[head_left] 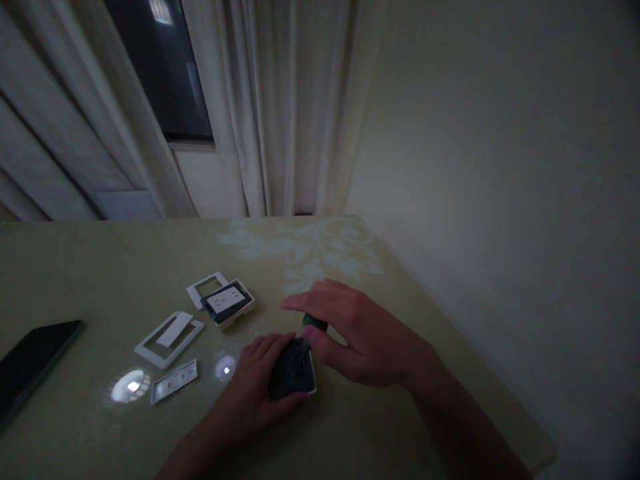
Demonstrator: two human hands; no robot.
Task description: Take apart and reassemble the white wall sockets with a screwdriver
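A dark rectangular module w/ white edge [293, 377] is being gripped by the left hand [253, 390], fingers closed round it, low on the pale green patterned surface [100, 267] near its right side. A green-handled tool [315, 323] is being pinched by the right hand [363, 340] just above the module, tip hidden. A dark-faced white socket [227, 303], white plastic frame [167, 340] & black flat device [30, 363] are lying to the left, well apart from both hands.

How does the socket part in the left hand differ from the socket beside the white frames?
The held socket part shows only a dark side; the free socket lies face up with a pale panel. The left hand grips the held one; nothing touches the free one. Both are squarish and on the table.
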